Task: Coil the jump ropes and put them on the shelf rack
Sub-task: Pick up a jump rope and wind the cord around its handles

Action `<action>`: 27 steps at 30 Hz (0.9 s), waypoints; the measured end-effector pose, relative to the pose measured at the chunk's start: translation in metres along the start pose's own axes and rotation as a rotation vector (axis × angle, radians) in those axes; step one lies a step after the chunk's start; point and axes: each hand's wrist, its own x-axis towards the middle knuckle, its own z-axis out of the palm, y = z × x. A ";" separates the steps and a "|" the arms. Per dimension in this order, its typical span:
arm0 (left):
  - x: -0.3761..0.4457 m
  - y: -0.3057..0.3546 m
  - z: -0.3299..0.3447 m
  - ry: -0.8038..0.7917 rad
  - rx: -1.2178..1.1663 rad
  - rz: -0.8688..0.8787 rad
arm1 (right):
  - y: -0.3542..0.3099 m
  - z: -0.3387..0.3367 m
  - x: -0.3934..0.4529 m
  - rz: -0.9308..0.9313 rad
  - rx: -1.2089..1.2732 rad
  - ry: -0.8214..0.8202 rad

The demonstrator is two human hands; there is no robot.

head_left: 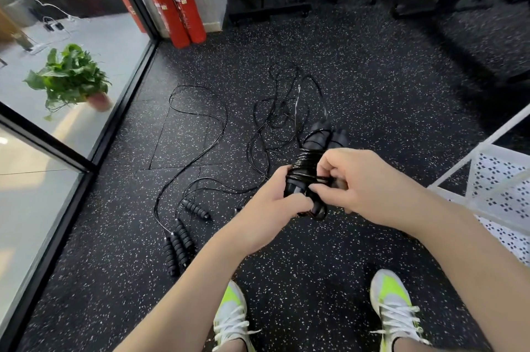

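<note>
At centre: left hand (268, 208) gripped around wound jump rope (308, 168); right hand (361, 182) fingers pinching its cord. White shelf rack (496, 188) at three o'clock.

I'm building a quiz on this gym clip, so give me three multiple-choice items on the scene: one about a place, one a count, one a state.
1. Where does the white perforated shelf rack stand?
A. at the person's right
B. beside the plant
C. behind the extinguishers

2. How many red fire extinguishers stand against the wall?
A. one
B. two
C. four

3. What state is the held jump rope in?
A. stretched straight
B. lying loose on the floor
C. wound around its handles

Answers:
1 A, its white frame fills the right edge.
2 B, a pair stands side by side.
3 C, the left hand grips the bundle while the right hand pinches the cord.
</note>
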 end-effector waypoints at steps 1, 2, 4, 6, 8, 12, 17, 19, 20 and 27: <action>0.000 0.000 0.000 0.011 -0.036 0.000 | 0.000 0.002 0.000 0.010 0.016 0.010; 0.001 0.000 0.000 0.033 -0.056 -0.004 | 0.000 0.005 0.000 0.008 0.017 0.026; 0.005 -0.002 0.000 0.097 -0.032 0.002 | 0.000 0.010 -0.001 -0.023 -0.007 0.083; 0.006 -0.004 -0.001 0.141 0.045 0.037 | 0.000 0.014 -0.002 -0.085 -0.038 0.152; 0.006 -0.004 -0.003 0.168 0.110 0.056 | -0.001 0.013 -0.002 -0.138 -0.037 0.184; 0.007 -0.002 -0.009 0.192 0.129 0.072 | 0.002 0.009 -0.002 -0.211 -0.010 0.165; 0.002 0.002 -0.009 0.153 0.327 0.065 | 0.007 0.005 0.003 -0.217 -0.122 0.129; 0.001 0.003 -0.007 0.120 0.428 0.072 | 0.006 0.005 0.005 -0.203 -0.165 0.080; 0.001 0.004 -0.006 0.112 0.458 0.079 | 0.005 0.004 0.006 -0.159 -0.148 0.040; -0.004 0.006 -0.003 0.112 0.495 0.086 | 0.001 0.001 0.007 0.053 -0.017 -0.083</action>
